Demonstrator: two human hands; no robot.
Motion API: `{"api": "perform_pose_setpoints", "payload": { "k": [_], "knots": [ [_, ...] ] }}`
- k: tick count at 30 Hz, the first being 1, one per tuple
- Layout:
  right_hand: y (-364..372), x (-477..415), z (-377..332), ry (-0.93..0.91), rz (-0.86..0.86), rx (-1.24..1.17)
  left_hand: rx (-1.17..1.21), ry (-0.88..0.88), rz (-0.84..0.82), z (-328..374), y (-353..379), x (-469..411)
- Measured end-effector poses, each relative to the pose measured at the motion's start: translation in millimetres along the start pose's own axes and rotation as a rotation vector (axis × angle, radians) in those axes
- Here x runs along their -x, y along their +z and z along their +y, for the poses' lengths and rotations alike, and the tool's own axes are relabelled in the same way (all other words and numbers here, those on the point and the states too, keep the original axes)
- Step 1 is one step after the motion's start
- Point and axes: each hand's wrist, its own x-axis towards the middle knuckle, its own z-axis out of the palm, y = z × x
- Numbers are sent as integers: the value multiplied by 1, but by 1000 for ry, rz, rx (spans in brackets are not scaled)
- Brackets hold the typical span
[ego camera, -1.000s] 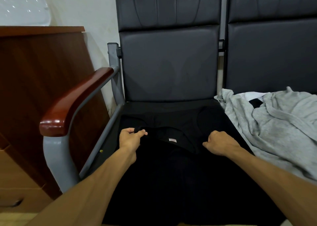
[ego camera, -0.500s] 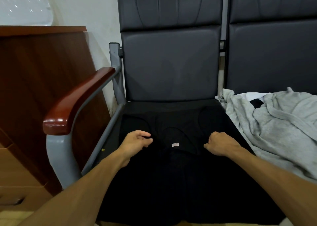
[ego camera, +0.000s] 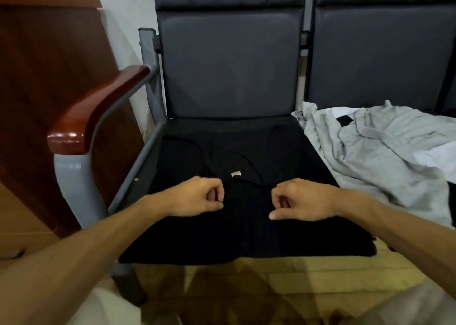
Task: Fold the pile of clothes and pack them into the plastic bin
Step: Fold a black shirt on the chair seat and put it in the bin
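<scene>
On dark leather chair (ego camera: pixel 229 65), flat black shirt (ego camera: pixel 222 233) under curled left hand (ego camera: pixel 197 197) and right hand (ego camera: pixel 301 199); cannot tell whether pinching cloth.

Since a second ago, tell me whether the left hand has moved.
Yes. The left hand moved away from the armrest, nearer the person and inward.

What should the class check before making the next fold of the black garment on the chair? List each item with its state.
1. Black garment spread on the chair: ok.
2. Neck label facing up: ok.
3. Left hand gripping cloth: cannot tell.
4. Right hand gripping cloth: cannot tell.
5. Plastic bin in view: not ok.
</scene>
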Motion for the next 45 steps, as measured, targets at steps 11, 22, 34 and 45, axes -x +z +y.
{"api": "perform_pose_setpoints", "payload": {
  "k": [11, 22, 34, 45],
  "knots": [
    [25, 51, -21, -93, -43, 420, -556, 206, -221, 27, 27, 50],
    [-3, 58, -3, 287, 157, 386, 181, -118, -24, 13, 2, 47],
    [-23, 12, 40, 530, 409, -99, 1, -315, 295, -23, -32, 17],
    [-25, 4, 62, 740, 646, -395, 103, -679, 644, -75, -42, 53]
  ]
}}
